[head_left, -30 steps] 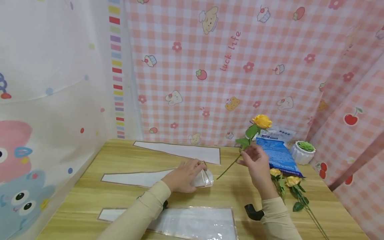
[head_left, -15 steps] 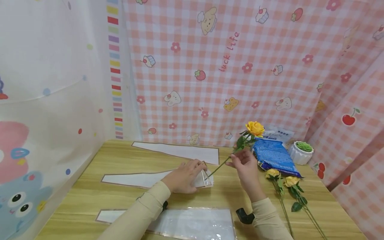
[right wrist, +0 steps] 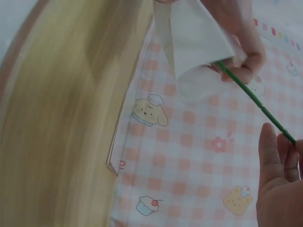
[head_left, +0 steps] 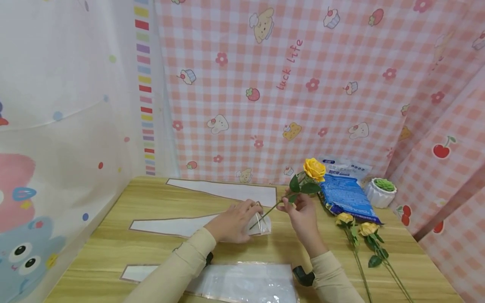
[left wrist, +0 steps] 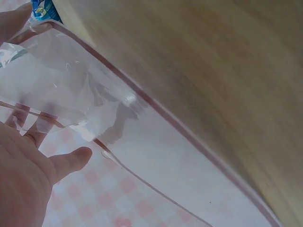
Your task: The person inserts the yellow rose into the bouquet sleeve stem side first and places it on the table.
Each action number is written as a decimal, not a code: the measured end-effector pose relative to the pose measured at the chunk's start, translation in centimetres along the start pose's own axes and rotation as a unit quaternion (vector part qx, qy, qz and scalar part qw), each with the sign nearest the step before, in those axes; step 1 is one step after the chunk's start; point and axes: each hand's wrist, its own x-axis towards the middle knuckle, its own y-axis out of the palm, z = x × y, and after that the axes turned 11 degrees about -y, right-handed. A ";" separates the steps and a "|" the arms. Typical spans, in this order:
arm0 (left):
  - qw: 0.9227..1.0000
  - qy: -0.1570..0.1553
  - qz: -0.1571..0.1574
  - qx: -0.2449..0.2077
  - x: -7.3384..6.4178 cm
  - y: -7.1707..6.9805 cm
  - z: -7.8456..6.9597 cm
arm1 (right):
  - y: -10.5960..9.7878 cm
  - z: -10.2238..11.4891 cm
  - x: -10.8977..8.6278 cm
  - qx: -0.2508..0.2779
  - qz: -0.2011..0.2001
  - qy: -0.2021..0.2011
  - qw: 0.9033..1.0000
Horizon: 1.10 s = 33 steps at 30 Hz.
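Note:
A yellow rose (head_left: pixel 314 169) with green leaves tilts over the table in my right hand (head_left: pixel 303 219), whose thumb and fingers pinch its stem. The stem's lower end passes into the mouth of a flower sleeve (head_left: pixel 170 226), white with a brown border and a clear film front. My left hand (head_left: pixel 233 223) grips the sleeve at its wide end and keeps the mouth raised and spread. In the right wrist view the green stem (right wrist: pixel 255 99) runs between both hands into the white sleeve mouth (right wrist: pixel 196 42). Through the film (left wrist: pixel 71 80), left fingers show in the left wrist view.
One more sleeve (head_left: pixel 242 192) lies at the back edge, and a glossy sleeve (head_left: pixel 250 282) lies in front, partly under my left arm. To the right are two yellow roses (head_left: pixel 367 229), a blue packet (head_left: pixel 342 198) and a potted succulent (head_left: pixel 380 198) by the checked curtain.
My right hand has moved left and down with the rose, and its stem end has gone from outside the sleeve into the mouth. My left hand stays on the sleeve.

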 end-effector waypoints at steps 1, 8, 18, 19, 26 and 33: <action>1.000 0.000 0.000 -0.001 0.0 0.0 0.0 | 0.1 -0.1 0.0 -0.006 0.001 0.001 1.000; 1.000 -0.005 0.012 -0.007 0.0 -0.1 -0.1 | 0.5 -0.2 -0.3 -0.032 0.012 0.014 0.999; 1.000 -0.007 0.010 -0.014 -0.1 -0.6 -0.4 | 0.9 -0.4 -0.5 -0.027 -0.008 0.030 0.999; 1.000 -0.006 0.008 -0.017 -0.1 -0.6 -0.4 | 1.0 -0.4 -0.5 -0.026 -0.006 0.030 0.999; 1.000 -0.004 0.000 -0.023 0.1 -0.7 -0.2 | 1.9 -0.5 -0.5 -0.028 0.004 0.038 0.999; 1.000 -0.001 -0.006 -0.027 0.0 -0.6 -0.1 | 2.1 -0.7 -0.8 -0.051 0.022 0.046 0.997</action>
